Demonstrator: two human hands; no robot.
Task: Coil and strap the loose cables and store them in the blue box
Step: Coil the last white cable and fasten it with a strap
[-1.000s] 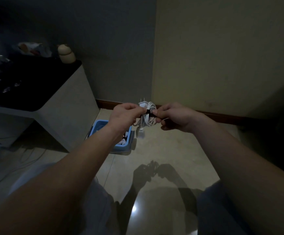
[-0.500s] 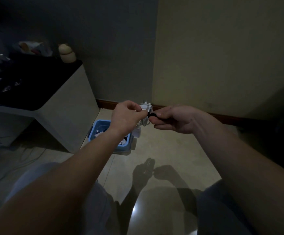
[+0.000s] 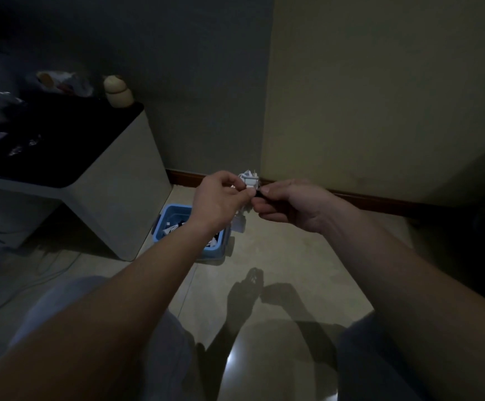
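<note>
Tiled floor (image 3: 293, 270): pale and glossy, under your knees.

Cabinet (image 3: 125, 183): white sides, black top, at your left by the wall.

Blue box (image 3: 174, 211): on the floor just beside the cabinet, partly hidden by your left forearm; white and black items lie inside.

Left hand (image 3: 218, 201): fingers curled, pinching the white cable bundle.

Right hand (image 3: 296, 205): fingers curled, thumb and forefinger pinching the black strap.

Cable bundle (image 3: 248, 180): held in the air between your hands, above and beyond the box, plug prongs pointing up.

Strap (image 3: 260, 193): touching the bundle's right side.
</note>
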